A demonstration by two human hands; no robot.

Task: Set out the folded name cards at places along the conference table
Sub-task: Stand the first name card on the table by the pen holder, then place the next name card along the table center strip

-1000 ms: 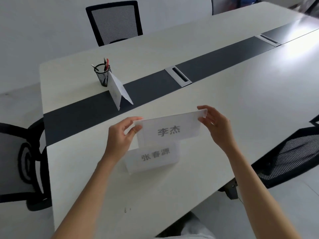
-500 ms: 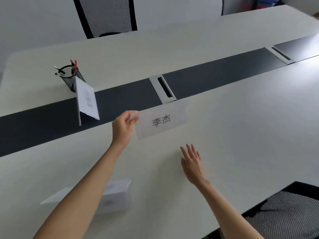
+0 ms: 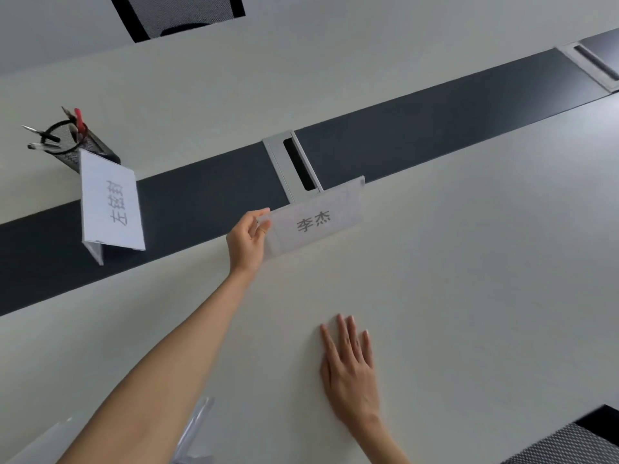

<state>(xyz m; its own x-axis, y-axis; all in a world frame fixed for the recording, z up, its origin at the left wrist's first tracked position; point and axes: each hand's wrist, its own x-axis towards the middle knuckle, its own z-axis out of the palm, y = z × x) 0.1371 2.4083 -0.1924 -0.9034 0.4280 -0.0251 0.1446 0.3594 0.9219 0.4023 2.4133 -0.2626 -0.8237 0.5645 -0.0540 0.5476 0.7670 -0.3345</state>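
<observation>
Fingers of the left hand [image 3: 247,241] are pinching the left edge of a folded white name card [image 3: 315,222], its grip grasping it at the dark centre strip [image 3: 435,128] of the smooth pale desk [image 3: 469,296]. Nearer, the right hand [image 3: 350,370] is lying flat, released. Far left, another tented card [image 3: 110,205] is standing beside a mesh pen cup [image 3: 78,145].
</observation>
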